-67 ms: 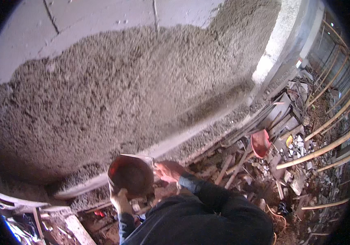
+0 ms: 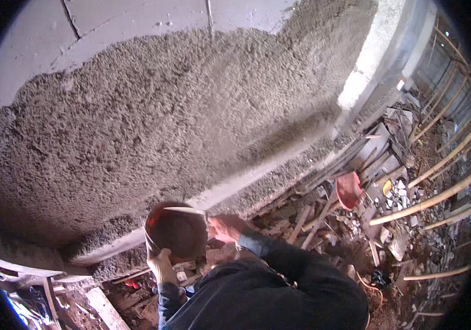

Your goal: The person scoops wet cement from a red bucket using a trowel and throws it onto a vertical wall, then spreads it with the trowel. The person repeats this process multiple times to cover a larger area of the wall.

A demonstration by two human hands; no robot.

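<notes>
In front of my body is a round, dark bucket with a reddish patch inside its left wall. My left hand, in a pale glove, is closed on the bucket's near left rim. My right hand is closed at the bucket's right side, around the handle end of a trowel. The thin, light trowel blade reaches left across the far part of the bucket's mouth. The handle itself is mostly hidden by my fingers. What lies deep in the bucket is too dark to make out.
A block wall ahead carries rough grey mortar over its lower part. A ledge runs along its foot. To the right are a red scoop-shaped container, rubble and bamboo poles. A plank lies lower left.
The bucket's far rim now shows beyond the trowel blade, where the blade covered it before. Both hands keep their grip, and the whole view has shifted slightly.
</notes>
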